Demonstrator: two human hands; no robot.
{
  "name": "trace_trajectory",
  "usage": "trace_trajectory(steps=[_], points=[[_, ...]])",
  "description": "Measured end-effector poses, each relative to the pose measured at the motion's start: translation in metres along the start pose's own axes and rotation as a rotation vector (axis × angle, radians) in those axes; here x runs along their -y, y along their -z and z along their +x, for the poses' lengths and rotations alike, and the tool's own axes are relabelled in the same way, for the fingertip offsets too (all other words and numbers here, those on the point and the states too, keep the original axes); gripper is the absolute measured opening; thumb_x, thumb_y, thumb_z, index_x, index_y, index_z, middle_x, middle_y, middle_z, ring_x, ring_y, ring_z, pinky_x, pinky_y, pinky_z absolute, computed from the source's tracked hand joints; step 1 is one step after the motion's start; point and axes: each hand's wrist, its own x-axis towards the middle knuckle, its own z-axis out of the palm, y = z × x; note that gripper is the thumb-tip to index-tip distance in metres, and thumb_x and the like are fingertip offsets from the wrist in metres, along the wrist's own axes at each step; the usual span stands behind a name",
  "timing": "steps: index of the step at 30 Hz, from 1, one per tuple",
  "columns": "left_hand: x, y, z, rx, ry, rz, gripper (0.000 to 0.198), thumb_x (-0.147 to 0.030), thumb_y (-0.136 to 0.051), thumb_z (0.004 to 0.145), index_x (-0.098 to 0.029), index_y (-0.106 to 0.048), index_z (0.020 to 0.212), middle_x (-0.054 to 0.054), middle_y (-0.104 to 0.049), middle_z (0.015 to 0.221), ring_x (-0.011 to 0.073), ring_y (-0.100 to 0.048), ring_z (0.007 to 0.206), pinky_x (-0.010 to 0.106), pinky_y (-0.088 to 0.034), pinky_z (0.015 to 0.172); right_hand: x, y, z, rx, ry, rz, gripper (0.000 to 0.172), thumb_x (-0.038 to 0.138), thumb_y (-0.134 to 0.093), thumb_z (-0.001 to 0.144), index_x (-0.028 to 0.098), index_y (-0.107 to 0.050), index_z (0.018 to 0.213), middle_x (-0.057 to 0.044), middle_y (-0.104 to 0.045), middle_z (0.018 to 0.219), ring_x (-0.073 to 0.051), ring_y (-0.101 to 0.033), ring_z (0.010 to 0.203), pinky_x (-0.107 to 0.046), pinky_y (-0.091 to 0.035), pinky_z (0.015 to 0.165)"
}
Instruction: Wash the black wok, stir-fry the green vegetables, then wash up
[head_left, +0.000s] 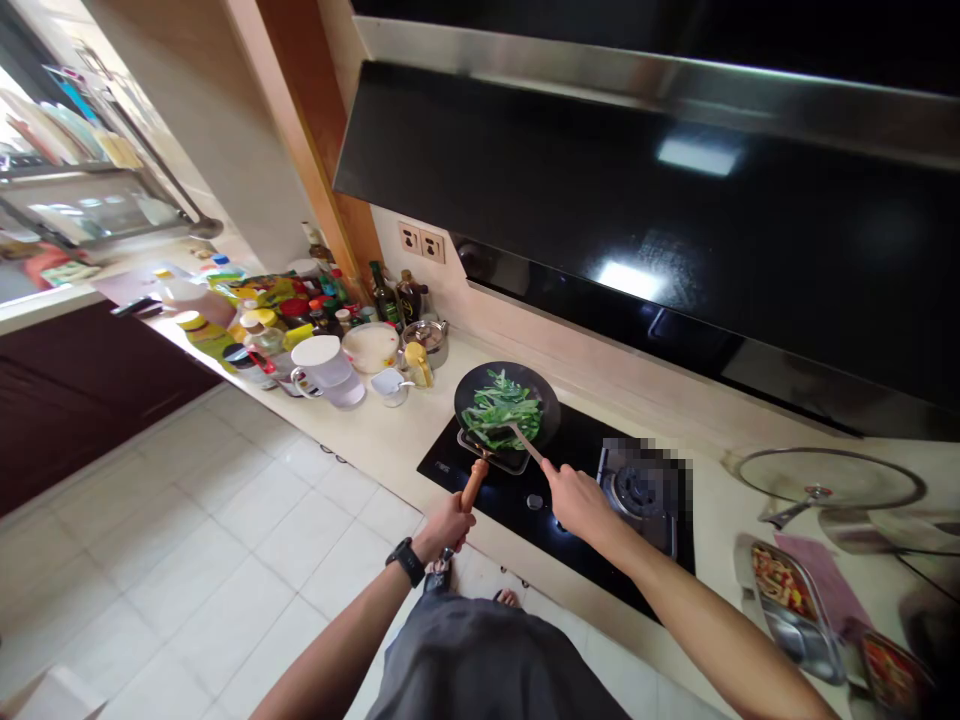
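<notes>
A dark wok [551,385] sits on the left burner of the black gas stove [480,484], holding a heap of leafy greens [504,405]. My left hand [445,524] is wrapped round the wok's wooden handle [472,487], with a black watch on that wrist. In my right hand [574,498] is the handle of a spatula [529,446]; its dark blade rests among the greens and is partly hidden by them.
Left of the stove stand a water pitcher [328,370], a small white container [391,386], a lidded pot [426,342] and several bottles. To the right are the second burner [636,490], a glass lid [832,476] and a metal food tray [795,610]. A range hood [600,190] hangs above.
</notes>
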Motion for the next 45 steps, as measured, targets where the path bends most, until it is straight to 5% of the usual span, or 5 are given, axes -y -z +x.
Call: trace_trajectory(steps=[7,21,26,31,45], points=[[0.013,-0.001,0.003,0.005,-0.006,-0.112,0.036,-0.005,-0.070,0.069,-0.025,-0.056,0.095,-0.007,-0.050,0.056,0.0133,-0.050,0.040,0.022,-0.030,0.042,0.026,-0.040,0.065,-0.092,-0.133,0.150,0.055,0.023,-0.033,0.111,0.018,-0.038,0.166,-0.017,-0.072,0.120,-0.027,-0.075,0.109,-0.033,-0.052,0.091],[0.011,0.006,-0.003,0.002,-0.011,-0.079,0.034,-0.005,-0.067,0.069,-0.025,-0.055,0.095,-0.008,-0.052,0.051,0.0134,-0.051,0.038,0.022,-0.032,0.043,0.029,-0.007,0.014,0.054,-0.072,0.001,0.061,0.013,-0.041,0.103,0.018,-0.045,0.164,-0.021,-0.073,0.119,-0.032,-0.076,0.106,-0.037,-0.054,0.088],[0.008,0.014,-0.001,0.014,-0.003,-0.087,0.033,-0.007,-0.068,0.070,-0.025,-0.056,0.094,-0.008,-0.052,0.052,0.0130,-0.049,0.037,0.021,-0.029,0.040,-0.029,-0.029,0.049,-0.219,-0.127,0.502,0.050,0.028,-0.046,0.106,0.020,-0.061,0.152,-0.013,-0.078,0.121,-0.024,-0.075,0.107,-0.034,-0.056,0.096],[-0.002,0.032,-0.006,0.001,-0.003,0.017,0.028,-0.008,-0.065,0.069,-0.026,-0.054,0.088,-0.007,-0.052,0.054,0.0143,-0.051,0.039,0.022,-0.030,0.040,-0.089,-0.029,0.082,-0.275,-0.273,0.875,0.059,0.040,-0.048,0.104,0.014,-0.057,0.156,-0.001,-0.068,0.078,-0.014,-0.058,0.056,-0.026,-0.048,0.056],[-0.007,0.076,-0.007,0.048,-0.058,-0.051,0.039,-0.008,-0.068,0.070,-0.026,-0.063,0.105,-0.001,-0.060,0.067,0.0210,-0.068,0.062,0.023,-0.044,0.049,-0.111,0.003,0.155,0.533,-0.138,1.256,0.042,0.031,-0.053,0.102,0.017,-0.067,0.139,0.005,-0.051,0.071,-0.001,-0.022,0.041,-0.015,-0.009,0.041]])
